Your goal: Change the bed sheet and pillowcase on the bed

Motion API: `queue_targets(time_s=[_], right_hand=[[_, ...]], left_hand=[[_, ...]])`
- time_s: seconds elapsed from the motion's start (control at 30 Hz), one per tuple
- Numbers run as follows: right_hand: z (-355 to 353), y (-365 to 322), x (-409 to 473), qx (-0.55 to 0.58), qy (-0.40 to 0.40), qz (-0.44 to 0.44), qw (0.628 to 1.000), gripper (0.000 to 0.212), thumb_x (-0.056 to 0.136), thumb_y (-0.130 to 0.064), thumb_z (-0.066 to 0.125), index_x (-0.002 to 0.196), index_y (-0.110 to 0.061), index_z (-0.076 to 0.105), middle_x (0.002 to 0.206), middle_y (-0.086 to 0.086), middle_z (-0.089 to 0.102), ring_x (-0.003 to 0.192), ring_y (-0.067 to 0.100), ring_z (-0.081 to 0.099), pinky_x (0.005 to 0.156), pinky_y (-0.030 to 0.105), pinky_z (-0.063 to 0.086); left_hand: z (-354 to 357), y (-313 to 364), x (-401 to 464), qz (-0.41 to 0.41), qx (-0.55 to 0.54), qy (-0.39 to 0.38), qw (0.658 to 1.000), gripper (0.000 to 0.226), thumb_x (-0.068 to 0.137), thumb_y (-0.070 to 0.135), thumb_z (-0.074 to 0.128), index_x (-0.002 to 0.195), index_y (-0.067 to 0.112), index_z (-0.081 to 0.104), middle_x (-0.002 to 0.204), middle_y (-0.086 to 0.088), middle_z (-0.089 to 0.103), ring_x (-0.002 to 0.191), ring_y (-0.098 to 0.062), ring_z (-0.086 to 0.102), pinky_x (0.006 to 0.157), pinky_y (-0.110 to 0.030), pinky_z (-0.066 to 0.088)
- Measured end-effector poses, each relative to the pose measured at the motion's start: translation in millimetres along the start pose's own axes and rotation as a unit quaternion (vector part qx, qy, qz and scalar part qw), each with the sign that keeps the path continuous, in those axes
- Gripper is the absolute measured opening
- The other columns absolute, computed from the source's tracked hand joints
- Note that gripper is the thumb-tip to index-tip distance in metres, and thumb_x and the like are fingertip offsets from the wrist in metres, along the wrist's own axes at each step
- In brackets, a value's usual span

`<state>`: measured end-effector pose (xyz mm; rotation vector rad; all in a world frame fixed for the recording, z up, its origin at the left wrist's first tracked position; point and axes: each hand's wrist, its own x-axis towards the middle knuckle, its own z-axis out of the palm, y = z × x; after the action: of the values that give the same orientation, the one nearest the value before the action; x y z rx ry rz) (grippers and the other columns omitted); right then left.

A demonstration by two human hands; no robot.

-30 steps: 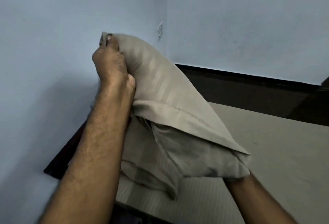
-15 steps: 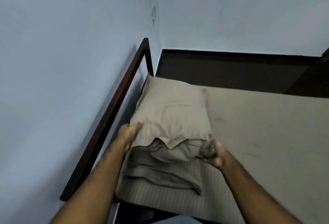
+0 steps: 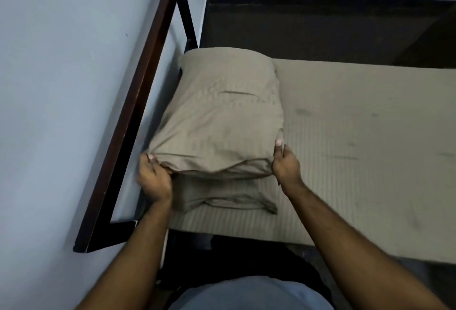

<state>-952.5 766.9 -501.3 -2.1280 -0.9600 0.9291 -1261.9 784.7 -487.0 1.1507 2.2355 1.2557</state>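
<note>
A pillow in a beige striped pillowcase (image 3: 222,114) lies at the head end of the bed, on the matching beige bed sheet (image 3: 357,142). My left hand (image 3: 154,177) grips the near left corner of the pillowcase. My right hand (image 3: 286,163) pinches its near right corner, thumb on top. The loose open end of the pillowcase (image 3: 229,198) is folded under and lies flat on the sheet between my wrists.
A dark wooden headboard frame (image 3: 133,117) runs along the blue wall (image 3: 61,87) on the left. Dark floor (image 3: 320,28) lies beyond the bed's far side. The near edge of the mattress (image 3: 246,233) is just in front of my body.
The pillow came down from being held up in the air onto the bed. Both hands have shifted to its near corners, and my view has tilted downward.
</note>
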Motion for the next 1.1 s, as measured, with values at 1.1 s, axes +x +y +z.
queue_targets(time_s=[1.1], right_hand=[[-18.0,154.2,-26.1,-0.378,-0.318,-0.028,0.869,0.044,0.101,-0.020,0.051,0.140,-0.001,0.044,0.134,0.026,0.058,0.121,0.039,0.058,0.096,0.040,0.047]], left_hand=[[-33.1,-71.2,-96.2,-0.334,0.170,-0.092,0.923,0.038,0.097,0.007,0.054,0.134,0.000,0.053,0.136,-0.022,0.057,0.127,-0.039,0.055,0.103,-0.040,0.046]])
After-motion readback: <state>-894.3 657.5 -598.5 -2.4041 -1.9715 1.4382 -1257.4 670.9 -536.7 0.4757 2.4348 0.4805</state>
